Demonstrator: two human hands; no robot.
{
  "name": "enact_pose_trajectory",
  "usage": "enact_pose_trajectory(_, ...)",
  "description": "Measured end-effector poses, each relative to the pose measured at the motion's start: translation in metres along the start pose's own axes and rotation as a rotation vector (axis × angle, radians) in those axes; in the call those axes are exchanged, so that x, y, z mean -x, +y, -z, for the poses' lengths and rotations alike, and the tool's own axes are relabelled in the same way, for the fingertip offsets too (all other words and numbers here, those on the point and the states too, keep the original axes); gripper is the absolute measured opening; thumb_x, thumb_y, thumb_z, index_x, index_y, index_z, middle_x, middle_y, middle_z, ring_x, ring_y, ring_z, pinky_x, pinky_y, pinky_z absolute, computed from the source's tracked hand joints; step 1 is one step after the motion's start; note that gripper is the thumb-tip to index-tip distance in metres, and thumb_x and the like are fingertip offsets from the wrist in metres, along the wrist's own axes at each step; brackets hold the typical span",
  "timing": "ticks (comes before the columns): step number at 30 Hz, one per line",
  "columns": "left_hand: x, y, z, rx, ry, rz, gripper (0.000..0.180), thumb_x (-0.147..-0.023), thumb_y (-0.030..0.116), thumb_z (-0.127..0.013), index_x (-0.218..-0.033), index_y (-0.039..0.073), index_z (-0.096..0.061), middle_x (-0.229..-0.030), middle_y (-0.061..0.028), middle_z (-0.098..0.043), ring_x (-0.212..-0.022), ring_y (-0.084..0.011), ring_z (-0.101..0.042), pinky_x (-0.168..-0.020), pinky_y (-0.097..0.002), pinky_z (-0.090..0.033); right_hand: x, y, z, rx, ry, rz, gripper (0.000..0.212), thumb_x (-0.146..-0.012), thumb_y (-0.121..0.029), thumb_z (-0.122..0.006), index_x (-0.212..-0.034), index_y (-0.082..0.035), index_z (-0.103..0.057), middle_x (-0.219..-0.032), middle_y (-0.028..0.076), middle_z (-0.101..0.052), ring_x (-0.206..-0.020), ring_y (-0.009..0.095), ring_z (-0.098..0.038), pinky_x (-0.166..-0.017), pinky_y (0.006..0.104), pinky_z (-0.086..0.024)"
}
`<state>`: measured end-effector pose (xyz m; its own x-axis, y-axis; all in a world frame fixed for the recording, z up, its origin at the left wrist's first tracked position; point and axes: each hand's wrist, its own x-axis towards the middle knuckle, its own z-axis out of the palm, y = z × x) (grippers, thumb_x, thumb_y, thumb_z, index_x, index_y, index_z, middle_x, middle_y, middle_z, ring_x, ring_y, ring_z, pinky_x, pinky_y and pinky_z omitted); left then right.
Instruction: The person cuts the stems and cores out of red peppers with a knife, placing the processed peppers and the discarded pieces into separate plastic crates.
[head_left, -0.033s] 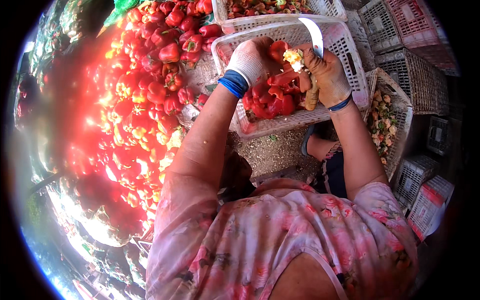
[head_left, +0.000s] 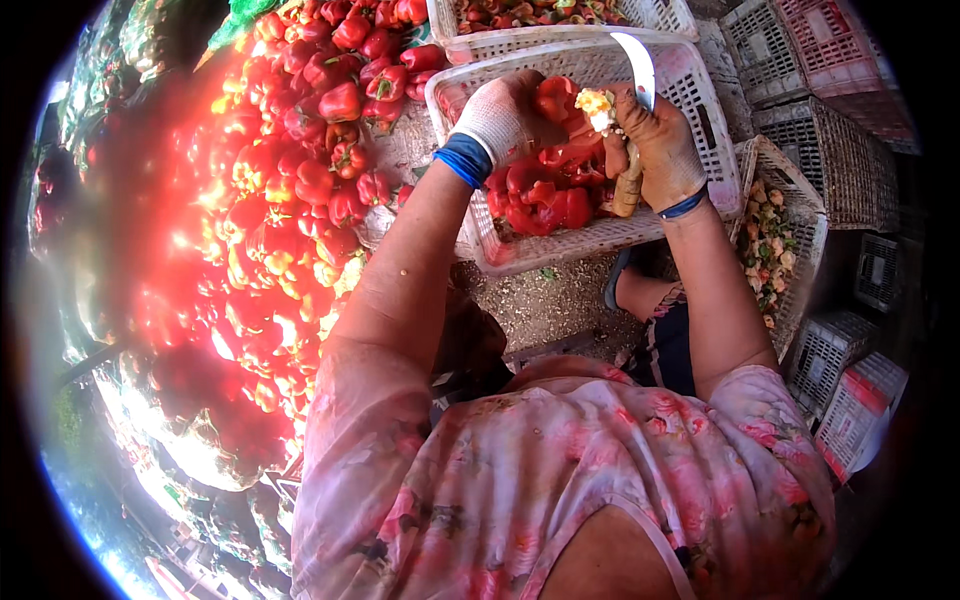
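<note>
A glossy red bell pepper [head_left: 557, 98] hangs over a white, slotted plastic crate [head_left: 713, 135], the left hand's [head_left: 497, 118] knit-gloved fingers clamped on it! The right hand [head_left: 662, 152], glove stained brown, has its fingers clamped round a curved, steel-bladed knife [head_left: 641, 72], a crumbly pale seed core [head_left: 597, 106] by the thumb. Below, smooth red peppers [head_left: 545, 205] fill the crate; rightward, a grimy crate [head_left: 808, 235] holds knobbly pale cores [head_left: 768, 245].

Left side blown out, red flare and haze washing over the pepper pile [head_left: 285, 205], left rim smeared soft; white crate [head_left: 560, 252] and knife blade [head_left: 640, 68] decently lit, reasonably sharp; stacked crates [head_left: 845, 165] at right dim, fisheye bowing edges into black corners.
</note>
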<state>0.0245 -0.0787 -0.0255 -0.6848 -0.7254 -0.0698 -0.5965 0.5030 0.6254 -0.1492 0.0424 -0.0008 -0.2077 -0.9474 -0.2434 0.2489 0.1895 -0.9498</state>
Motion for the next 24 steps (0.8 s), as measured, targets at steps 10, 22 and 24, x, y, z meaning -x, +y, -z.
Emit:
enact_pose_trajectory(10, 0.062, -0.216, -0.003, 0.365, 0.363, 0.751, 0.041, -0.081, 0.039, -0.071, -0.102, 0.003, -0.072, -0.091, -0.0154, -0.073, -0.085, -0.0199, -0.07, -0.079, -0.033, -0.053, -0.007, 0.01, 0.011, 0.24, 0.38, -0.099, 0.04, -0.094, -0.041, -0.066, -0.107, -0.003, -0.063, -0.06, 0.005, -0.058, -0.045, 0.013, -0.051, -0.044, 0.0271, -0.039)
enact_pose_trajectory(22, 0.126, -0.356, -0.166, 0.193, -0.088, 1.26, 0.061, -0.06, 0.039, -0.081, -0.108, 0.005, -0.065, -0.098, -0.0138, -0.072, -0.095, -0.0293, -0.07, -0.084, -0.0381, -0.054, -0.02, 0.028, -0.017, 0.371, 0.412, -0.186, 0.055, -0.091, -0.046, -0.068, -0.119, 0.0, -0.061, -0.061, 0.003, -0.056, -0.046, 0.011, -0.049, -0.045, 0.025, -0.038)
enact_pose_trajectory(24, 0.136, -0.364, -0.176, 0.376, 0.035, 1.271, 0.057, -0.061, 0.036, -0.081, -0.106, 0.005, -0.066, -0.094, -0.0118, -0.072, -0.09, -0.0279, -0.071, -0.08, -0.0397, -0.056, -0.019, 0.026, -0.014, 0.385, 0.42, -0.153, 0.055, -0.09, -0.047, -0.069, -0.119, 0.0, -0.061, -0.063, 0.003, -0.056, -0.046, 0.011, -0.049, -0.045, 0.0251, -0.038)
